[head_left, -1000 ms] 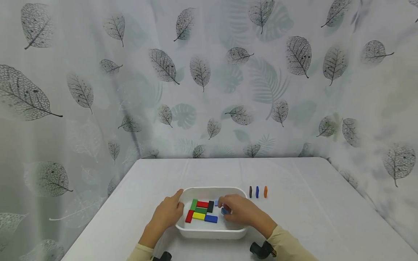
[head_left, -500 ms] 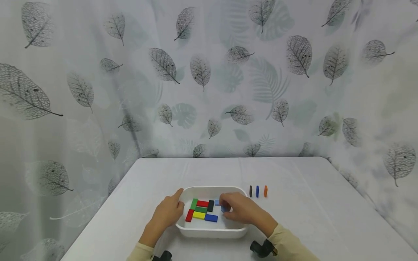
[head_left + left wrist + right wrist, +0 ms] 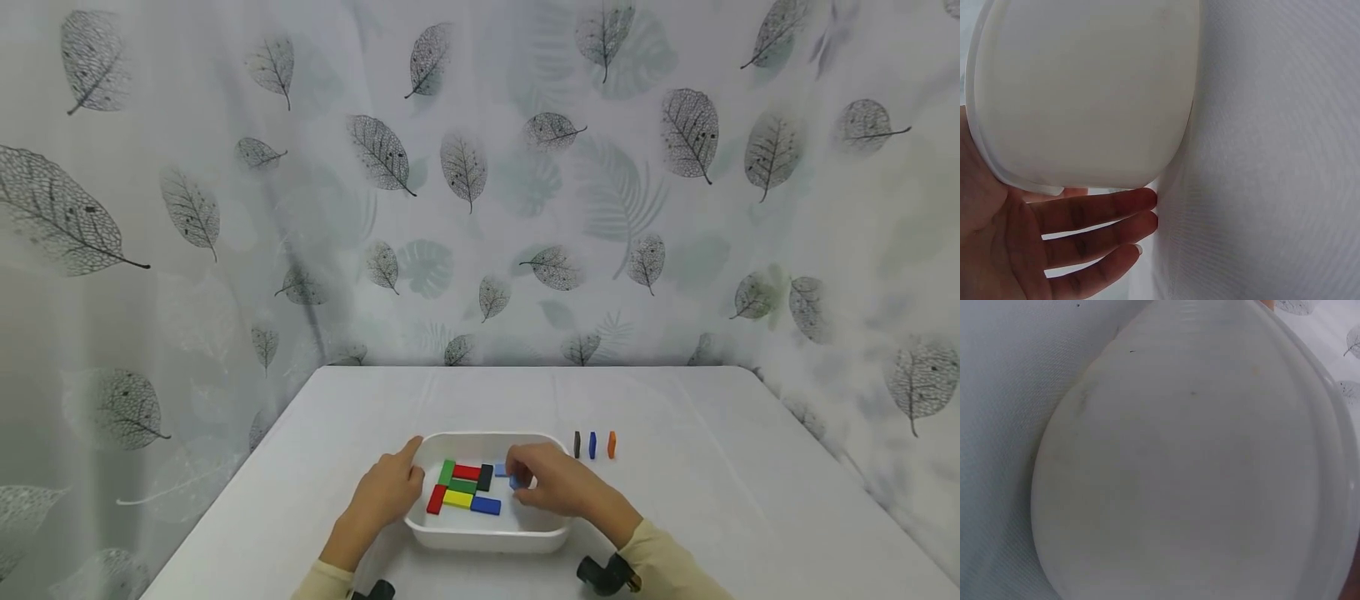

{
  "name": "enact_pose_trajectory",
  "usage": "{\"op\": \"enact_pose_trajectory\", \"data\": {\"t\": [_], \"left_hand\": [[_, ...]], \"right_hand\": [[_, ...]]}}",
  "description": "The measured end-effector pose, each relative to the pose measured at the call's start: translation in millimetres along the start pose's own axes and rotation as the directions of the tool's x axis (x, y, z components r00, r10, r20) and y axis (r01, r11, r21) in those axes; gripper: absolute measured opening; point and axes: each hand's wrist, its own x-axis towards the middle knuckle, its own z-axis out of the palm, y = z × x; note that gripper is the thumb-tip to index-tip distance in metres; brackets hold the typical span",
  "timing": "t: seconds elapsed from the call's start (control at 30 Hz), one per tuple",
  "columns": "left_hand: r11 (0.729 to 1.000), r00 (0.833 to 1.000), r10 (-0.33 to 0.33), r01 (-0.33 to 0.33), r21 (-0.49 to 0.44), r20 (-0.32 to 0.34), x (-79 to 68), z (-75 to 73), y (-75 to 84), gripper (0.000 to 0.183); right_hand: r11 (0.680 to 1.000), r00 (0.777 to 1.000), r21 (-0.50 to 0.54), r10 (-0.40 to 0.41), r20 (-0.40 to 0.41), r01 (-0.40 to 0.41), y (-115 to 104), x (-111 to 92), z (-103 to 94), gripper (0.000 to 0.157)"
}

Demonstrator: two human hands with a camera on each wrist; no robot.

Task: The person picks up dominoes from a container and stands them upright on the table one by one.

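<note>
A white plastic tray (image 3: 491, 540) stands on the table, seen close from outside in both wrist views. My left hand (image 3: 384, 487) holds its left edge, with the index finger along the rim; the left wrist view shows other fingers (image 3: 1100, 212) outside the wall. Over the tray's right half, my right hand (image 3: 555, 481) pinches a light blue block (image 3: 514, 482), partly hidden by the fingers. Another light blue block (image 3: 500, 470) lies beside a black block (image 3: 485, 477). The tray wall hides most of the right hand in the right wrist view.
Inside the tray lie red (image 3: 437, 499), yellow (image 3: 457, 499), blue (image 3: 486, 506) and green (image 3: 446, 472) blocks, edge to edge. Behind its right corner stand a dark block (image 3: 577, 444), a blue block (image 3: 592, 445) and an orange block (image 3: 612, 445). A leaf-print curtain (image 3: 510, 217) surrounds the table.
My right hand has moved slightly right and lowered the light blue block, turning it beside the other light blue one. The left hand stays on the tray's edge.
</note>
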Motion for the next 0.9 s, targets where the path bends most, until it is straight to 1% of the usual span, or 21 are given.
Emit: {"op": "enact_pose_trajectory", "data": {"t": [0.23,0.33,0.73,0.9], "left_hand": [[1.000,1.000,-0.004,0.004,0.016,-0.001,1.1,0.8,-0.2,0.051],[1.000,1.000,-0.005,0.005,0.018,-0.006,1.7,0.6,-1.0,0.052],[1.000,1.000,-0.009,0.009,0.028,-0.007,1.0,-0.2,-0.6,0.051],[0.999,1.000,0.017,-0.016,0.038,-0.018,0.6,-2.0,-0.1,0.050]], "right_hand": [[1.000,1.000,-0.003,0.017,-0.007,-0.017,-0.5,-0.8,-0.3,0.023],[1.000,1.000,0.008,0.012,-0.012,-0.012,-1.6,-0.7,-1.6,0.023],[1.000,1.000,0.025,0.017,-0.001,-0.017,-2.5,-2.0,-4.1,0.023],[1.000,1.000,0.009,0.018,-0.008,-0.018,-2.3,-1.1,-4.6,0.023]]}}
